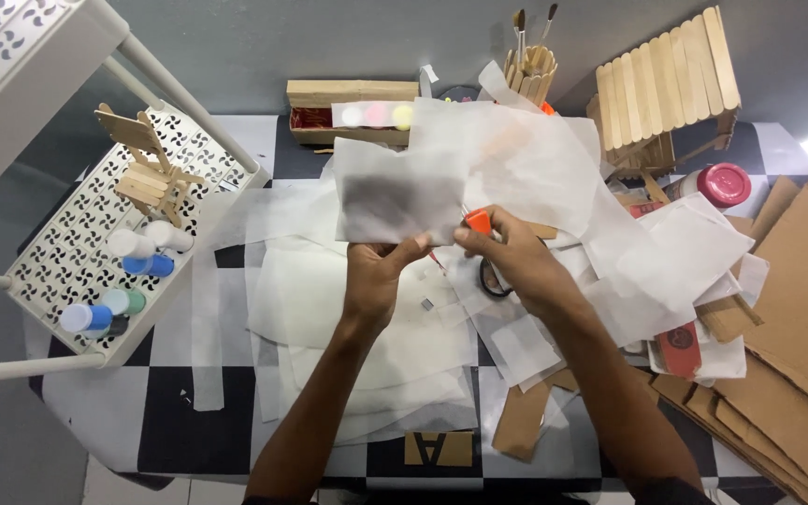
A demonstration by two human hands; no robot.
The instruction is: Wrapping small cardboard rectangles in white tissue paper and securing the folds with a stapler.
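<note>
Rack (67, 252), far left: white perforated shelf, upper tier cut off by the frame edge. Holds a stick chair (147, 168) and paint bottles (128, 271) lying on their sides; labels unreadable.

Paper sheet (399, 192): translucent white, held up above the table centre; a dark patch shows through it, source unclear.

Left hand (376, 276): fingers closed, pinching the sheet's lower edge.

Right hand (516, 257): closed around an orange-tipped tool (478, 221), just beside the sheet's lower right corner; the tool's body is hidden in the fist, kind uncertain.

Table (170, 421): black-and-white chequered, mostly buried under loose paper.

Brush holder (530, 70), rear centre: partly behind paper.

Stick house (666, 84), rear right.

Red-lidded jar (722, 182): half covered.

Cardboard (797, 309), far right: stacked, running out of frame.
</note>
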